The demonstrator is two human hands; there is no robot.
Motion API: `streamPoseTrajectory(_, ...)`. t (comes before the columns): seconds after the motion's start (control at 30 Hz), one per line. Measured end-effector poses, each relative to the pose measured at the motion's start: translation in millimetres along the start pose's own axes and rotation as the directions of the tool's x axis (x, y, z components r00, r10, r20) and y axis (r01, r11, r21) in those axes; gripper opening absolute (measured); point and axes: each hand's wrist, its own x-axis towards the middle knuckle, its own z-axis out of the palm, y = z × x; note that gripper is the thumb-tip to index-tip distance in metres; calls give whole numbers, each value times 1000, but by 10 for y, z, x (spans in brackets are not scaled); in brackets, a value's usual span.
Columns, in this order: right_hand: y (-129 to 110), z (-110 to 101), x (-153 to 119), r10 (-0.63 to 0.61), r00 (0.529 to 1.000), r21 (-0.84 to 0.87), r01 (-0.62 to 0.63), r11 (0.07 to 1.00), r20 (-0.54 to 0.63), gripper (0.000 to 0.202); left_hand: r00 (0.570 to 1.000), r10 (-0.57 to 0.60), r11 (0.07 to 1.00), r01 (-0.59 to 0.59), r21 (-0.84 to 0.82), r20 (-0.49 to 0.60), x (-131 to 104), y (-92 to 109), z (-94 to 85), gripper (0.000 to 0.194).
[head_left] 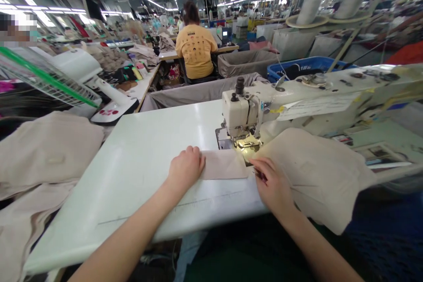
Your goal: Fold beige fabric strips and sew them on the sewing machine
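Note:
A pale beige fabric strip [223,165] lies flat on the white sewing table [148,150], its upper right corner close to the presser foot. My left hand [187,165] is closed on the strip's left end, fingers curled over it. Just right of the strip, my right hand [272,185] is closed, with thumb and fingertips together near the lit needle plate [247,144]. A small dark thing shows under its curled fingers, too hidden to name. Behind that hand a larger beige fabric piece [317,172] drapes over the table's right side. The sewing machine [243,110] stands directly ahead.
More beige fabric [49,154] is piled at the left. A white fan [109,92] stands beyond the table's far left corner. Thread cones [310,4] rise at upper right above a blue crate [297,68]. A person in a yellow shirt [195,50] sits ahead, back turned.

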Motion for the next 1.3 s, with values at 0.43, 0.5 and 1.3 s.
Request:
streamPoseTrajectory(0.43,-144,-76,-3,-96,937,-215,175,961,335,49,853,480,861,-502,-76,-205,-49,306,1,24)
streamPoseTrajectory(0.5,-139,-74,9,-122,927,-191,199,961,354,51,765,578,774,-624,-107,-285,-22,437,79,32)
streamPoseTrajectory(1.3,-43,17,187,-99,939,-173,164,971,330,49,810,484,801,-563,-205,-330,213,571,164,32)
